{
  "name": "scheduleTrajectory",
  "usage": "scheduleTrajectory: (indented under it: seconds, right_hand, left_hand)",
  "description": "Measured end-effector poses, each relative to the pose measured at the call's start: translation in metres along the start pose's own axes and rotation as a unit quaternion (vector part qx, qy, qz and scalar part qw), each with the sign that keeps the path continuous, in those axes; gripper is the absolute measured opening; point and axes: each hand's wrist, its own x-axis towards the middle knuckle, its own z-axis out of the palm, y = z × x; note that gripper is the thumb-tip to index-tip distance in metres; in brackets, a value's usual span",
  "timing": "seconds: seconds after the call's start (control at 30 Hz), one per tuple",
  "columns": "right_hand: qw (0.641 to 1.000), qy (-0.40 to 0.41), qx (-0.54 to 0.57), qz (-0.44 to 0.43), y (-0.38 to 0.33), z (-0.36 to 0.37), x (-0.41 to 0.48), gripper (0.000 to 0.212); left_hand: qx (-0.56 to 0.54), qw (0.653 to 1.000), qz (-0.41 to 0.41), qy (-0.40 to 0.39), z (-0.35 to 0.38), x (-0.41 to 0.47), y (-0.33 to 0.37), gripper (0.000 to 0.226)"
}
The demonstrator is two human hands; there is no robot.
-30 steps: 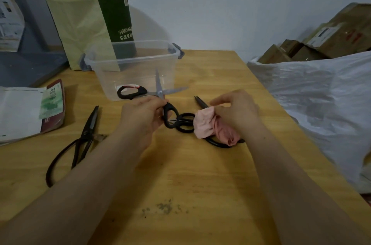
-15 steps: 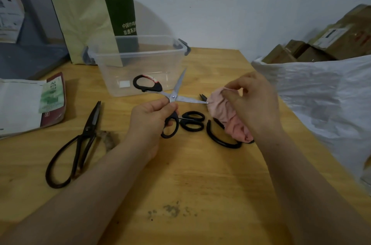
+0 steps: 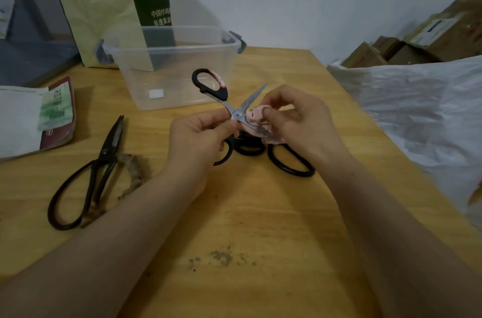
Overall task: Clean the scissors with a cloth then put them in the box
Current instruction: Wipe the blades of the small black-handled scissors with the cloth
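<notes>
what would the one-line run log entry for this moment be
phase: wiping blade | left hand: grips open black-handled steel scissors | right hand: pinches pink cloth on one blade | clear plastic box: no scissors inside

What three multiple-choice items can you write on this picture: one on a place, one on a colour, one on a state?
1. Where do the old black scissors lie?
A. on a chair
B. on the table, left of the left hand
C. on the floor

2. What colour is the cloth that the right hand holds?
A. blue
B. pink
C. green

3. How do the blades of the held scissors stand?
A. open
B. closed
C. broken off

Answers:
1 B, they lie flat on the wood beside the left forearm.
2 B, pink folds show at the fingertips.
3 A, the two blades form a V.
</notes>
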Motion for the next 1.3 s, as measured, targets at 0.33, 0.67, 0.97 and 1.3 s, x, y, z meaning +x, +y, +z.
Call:
scheduleTrajectory:
  seconds: [0.33,0.67,0.97,1.3]
  right_hand:
    - [0.978,-0.022,0.208,0.027,-0.003,0.010,-0.004,0.005]
    - [0.960,0.006,0.275,0.054,0.000,0.014,-0.005,0.010]
    - [0.973,0.032,0.223,0.055,0.001,0.027,-0.004,0.011]
    - [0.966,0.097,0.222,0.094,0.003,0.032,0.003,0.019]
  left_hand:
    - [-0.022,0.999,0.043,-0.017,0.006,-0.005,-0.001,0.022]
    - [-0.030,0.998,0.047,-0.024,0.011,-0.012,0.001,0.022]
    - [-0.042,0.998,0.021,-0.035,0.013,-0.015,0.002,0.019]
    - [-0.053,0.998,0.017,-0.030,0.017,-0.016,0.003,0.018]
